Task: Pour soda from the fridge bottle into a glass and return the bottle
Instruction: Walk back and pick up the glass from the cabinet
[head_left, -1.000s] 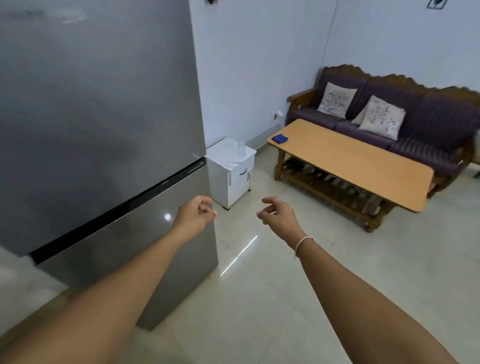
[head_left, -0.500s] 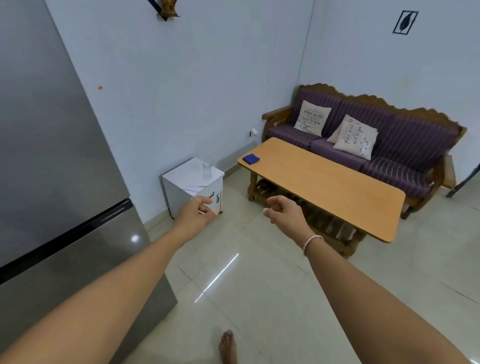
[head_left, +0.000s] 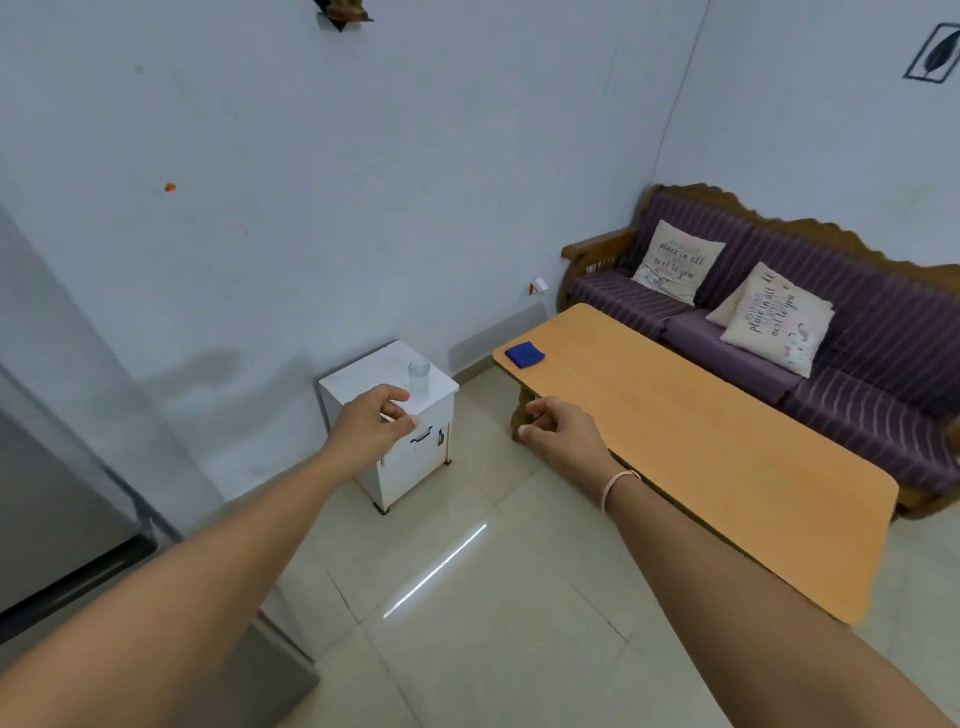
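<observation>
Clear glass (head_left: 418, 375) stands upright on the white cabinet (head_left: 385, 370); can't tell if anything's in it, and no bottle in view. Your left hand (head_left: 375, 427) and right hand (head_left: 560, 437) are out front, fingers loosely curled, holding nothing. Versus half a second ago, the fridge (head_left: 57, 499) has slid further left and the cabinet looks closer.

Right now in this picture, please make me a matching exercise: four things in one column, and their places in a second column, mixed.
Things:
1. glass
2. blue cloth
3. cushions
4. fridge

Places:
a. on the purple sofa
b. at the left edge of the view
c. on the white cabinet
d. on the wooden table

Pairs: 1-c, 2-d, 3-a, 4-b
</observation>
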